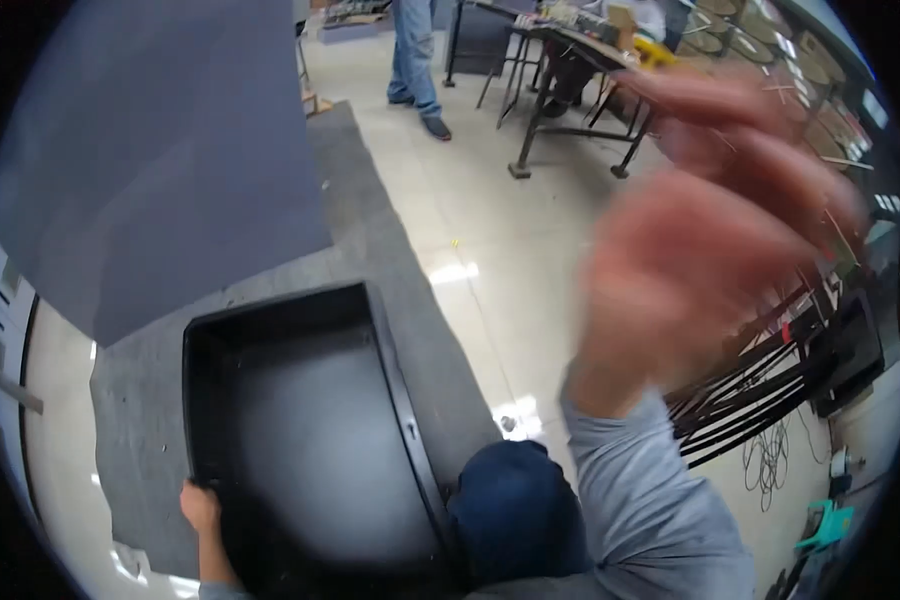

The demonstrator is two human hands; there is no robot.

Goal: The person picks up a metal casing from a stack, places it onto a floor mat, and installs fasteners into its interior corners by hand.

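A large open black metal box [330, 430], like a shallow drawer or cabinet shell, lies on a grey mat with its open side facing up. My left hand [200, 505] is closed around its left rim. My right hand [705, 235] is raised high at the right, close to the camera and apart from the box. Motion blurs its fingers, which look partly bent; whether anything small is in them does not show. A dark blue rounded shape [518, 510], probably my knee, is against the box's right side.
The grey mat [365, 200] runs along the floor beside a tall grey-blue panel [200, 150]. A person's legs [415, 55] stand farther back, near a dark-framed worktable [570, 40]. Black bars [750, 395], loose cable [765, 465] and a green tool [825, 525] are at the right.
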